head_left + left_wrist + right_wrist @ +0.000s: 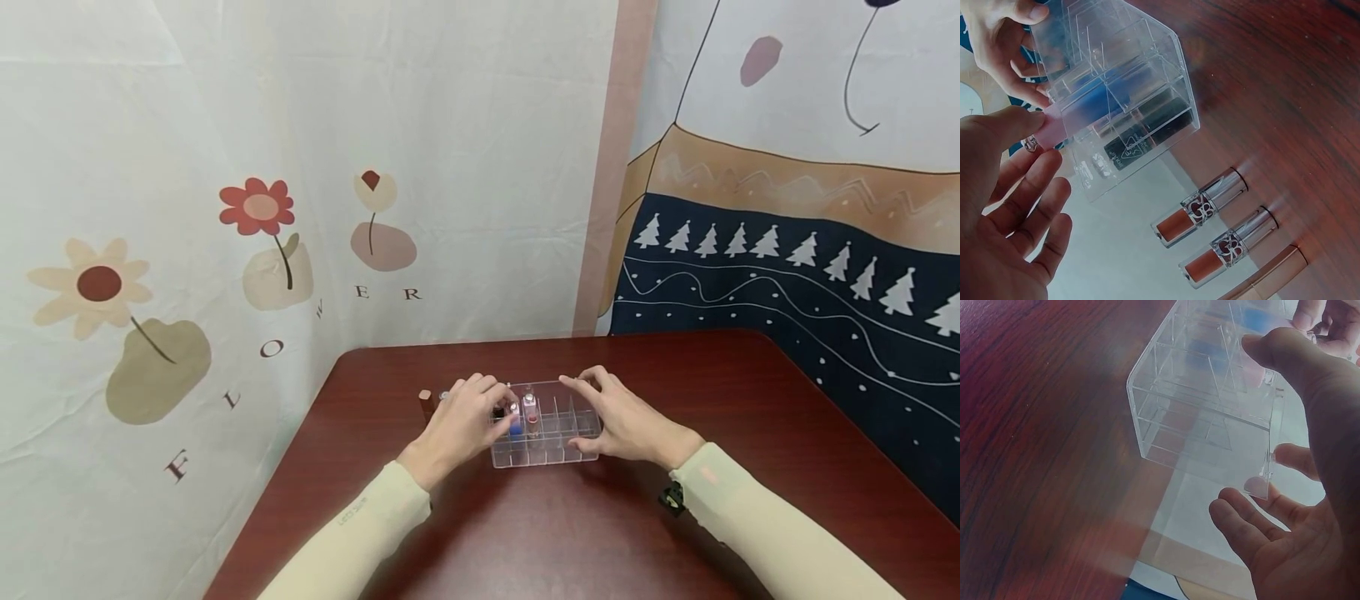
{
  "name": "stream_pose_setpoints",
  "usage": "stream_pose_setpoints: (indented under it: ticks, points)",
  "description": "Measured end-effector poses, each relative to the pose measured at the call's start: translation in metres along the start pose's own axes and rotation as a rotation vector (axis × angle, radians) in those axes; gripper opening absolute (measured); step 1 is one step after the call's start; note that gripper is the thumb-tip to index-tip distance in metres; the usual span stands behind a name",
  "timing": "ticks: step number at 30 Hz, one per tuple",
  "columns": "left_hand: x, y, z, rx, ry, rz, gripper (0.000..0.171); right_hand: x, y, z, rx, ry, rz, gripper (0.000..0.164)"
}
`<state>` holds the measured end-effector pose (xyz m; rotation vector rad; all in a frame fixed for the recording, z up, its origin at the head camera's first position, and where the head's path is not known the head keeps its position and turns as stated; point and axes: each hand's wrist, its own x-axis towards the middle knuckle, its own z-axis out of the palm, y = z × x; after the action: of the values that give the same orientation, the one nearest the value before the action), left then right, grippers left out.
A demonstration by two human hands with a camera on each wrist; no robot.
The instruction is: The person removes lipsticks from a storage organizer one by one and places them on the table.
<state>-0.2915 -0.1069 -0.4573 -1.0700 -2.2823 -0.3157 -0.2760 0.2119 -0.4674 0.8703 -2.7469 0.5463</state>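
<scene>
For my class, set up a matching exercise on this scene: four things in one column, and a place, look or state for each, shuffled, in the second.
Column one
1. Left hand
2. Right hand
3. Two silver-capped gloss tubes
4. Organizer

Column two
A. On the table, outside any compartment
B. Clear, divided into compartments
C. Pinching a pink-and-blue tube
D. At the right end of the clear item

Right pairs
1-C, 2-D, 3-A, 4-B
</scene>
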Motion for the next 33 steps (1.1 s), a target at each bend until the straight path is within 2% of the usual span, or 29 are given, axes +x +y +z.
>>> stream_pose_setpoints:
  ticks: [15,23,33]
  points:
    - [-0.001,-0.001,-0.008,0.030,0.045,-0.005,0.025,0.000,-0.001,0.000,0.000,0.001,-0.005,0.100]
    - [-0.002,-0.003,-0.014,-0.033,0.055,-0.056,0.024,0.000,0.000,0.001,-0.007,-0.005,0.005,0.100]
    - [-0.005,-0.009,-0.026,-0.147,0.136,-0.089,0.021,0.000,-0.001,0.001,-0.003,-0.014,0.017,0.101]
